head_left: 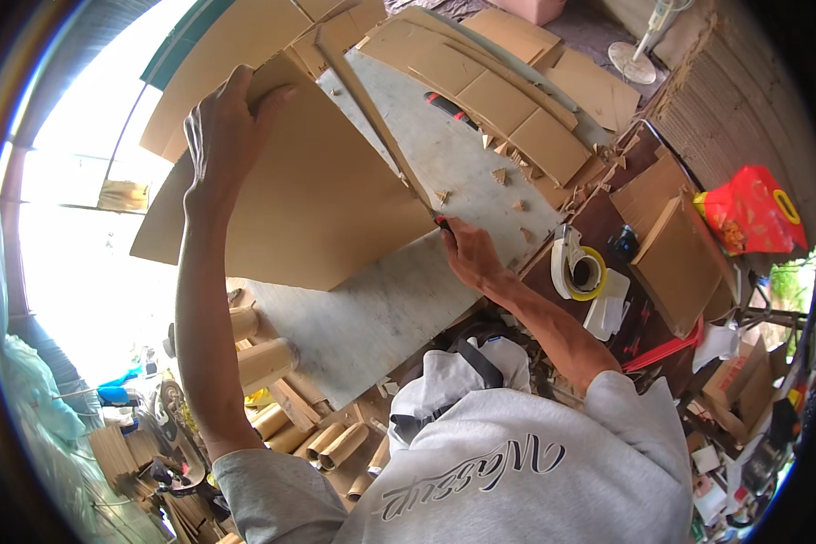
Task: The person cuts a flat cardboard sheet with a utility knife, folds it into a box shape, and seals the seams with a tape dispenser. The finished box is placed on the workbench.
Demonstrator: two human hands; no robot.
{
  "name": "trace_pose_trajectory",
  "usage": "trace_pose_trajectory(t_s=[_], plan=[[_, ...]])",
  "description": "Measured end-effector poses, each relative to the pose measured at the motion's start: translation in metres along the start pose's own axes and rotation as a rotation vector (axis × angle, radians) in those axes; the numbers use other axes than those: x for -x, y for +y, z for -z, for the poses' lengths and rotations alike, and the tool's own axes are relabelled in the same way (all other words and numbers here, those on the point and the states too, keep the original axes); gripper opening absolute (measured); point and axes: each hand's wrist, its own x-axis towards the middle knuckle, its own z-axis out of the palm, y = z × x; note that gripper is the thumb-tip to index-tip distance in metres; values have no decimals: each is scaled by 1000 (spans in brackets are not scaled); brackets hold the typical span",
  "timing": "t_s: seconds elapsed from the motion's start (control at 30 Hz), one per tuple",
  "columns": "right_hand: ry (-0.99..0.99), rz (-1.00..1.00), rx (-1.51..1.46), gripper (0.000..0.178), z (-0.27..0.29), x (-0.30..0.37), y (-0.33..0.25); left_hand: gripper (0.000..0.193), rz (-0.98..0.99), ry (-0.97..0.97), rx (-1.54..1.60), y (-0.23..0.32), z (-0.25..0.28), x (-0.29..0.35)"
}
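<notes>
Cardboard sheet (308, 181) long axis toward upper right

Cardboard sheet (308, 190): plain tan brown. Worktop (381, 308): pale grey, faintly marbled. Tape dispenser (567, 263): white, with a yellow-rimmed roll. Utility knife (451, 111) on the worktop: black with red. Plastic bag (748, 210): red with a yellow ring. Sweatshirt (517, 471): light grey with dark script lettering. Cardboard tubes (263, 363): tan.

Head camera looks steeply down, close over the worktable (372, 317).
</notes>
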Motion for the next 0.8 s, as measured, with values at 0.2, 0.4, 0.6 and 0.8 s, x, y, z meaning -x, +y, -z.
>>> trace_pose_trajectory(t_s=[0.2, 0.4, 0.6, 0.8], plan=[[-91, -88, 136, 23, -10, -14, 8, 46, 12, -10, 18, 9, 8, 5], [-76, -69, 335, 18, -28, -17, 21, 45, 7, 9, 19, 12, 8, 8], [-131, -28, 471, 15, -31, -9, 28, 46, -6, 52, 12, 13, 7, 11], [-130, -119, 219, 16, -28, -27, 32, 40, -22, 38, 69, 14, 9, 10]])
